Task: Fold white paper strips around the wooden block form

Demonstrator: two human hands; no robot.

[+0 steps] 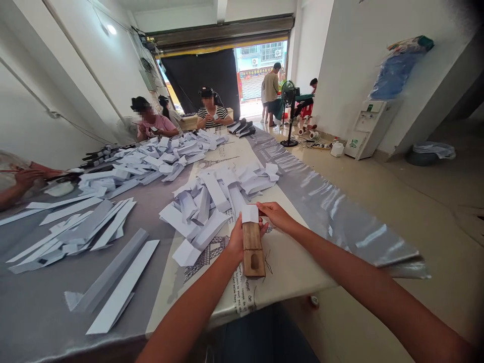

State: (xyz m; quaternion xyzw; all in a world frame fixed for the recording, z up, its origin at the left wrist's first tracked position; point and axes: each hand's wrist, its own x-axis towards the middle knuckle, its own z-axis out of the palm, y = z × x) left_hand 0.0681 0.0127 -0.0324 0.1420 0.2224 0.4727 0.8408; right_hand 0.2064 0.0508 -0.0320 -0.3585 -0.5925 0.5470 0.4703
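Resting in the left hand [237,237], a block [254,252] of wood is held at the near part of the table [302,262], its length pointed away from the wearer; whether it is touched to the tabletop cannot be told. Its far end is covered by a white paper [250,213], while the near end, marked with a dark oval hollow, is left bare. The block is clamped by the left fingers, the thumb being laid along its left side. The paper's right edge is met by the fingertips of the right hand [278,217]; whether they are pinched together on it cannot be told.

Just beyond the block, a heap [215,189] of folded white papers is spread over the printed strip of the tabletop. To the left, long strips [75,237] are scattered on the grey part, and two more [124,287] are laid side by side nearer the wearer. A larger pile [162,159] is seen farther back.

At the left edge, a brush [13,170] is held in a co-worker's hand [28,179], near a bowl [59,188]. Two people, in pink [161,123] and in stripes [214,116], are seated beyond the pile. A fan [288,96] is stood on the floor to the right.
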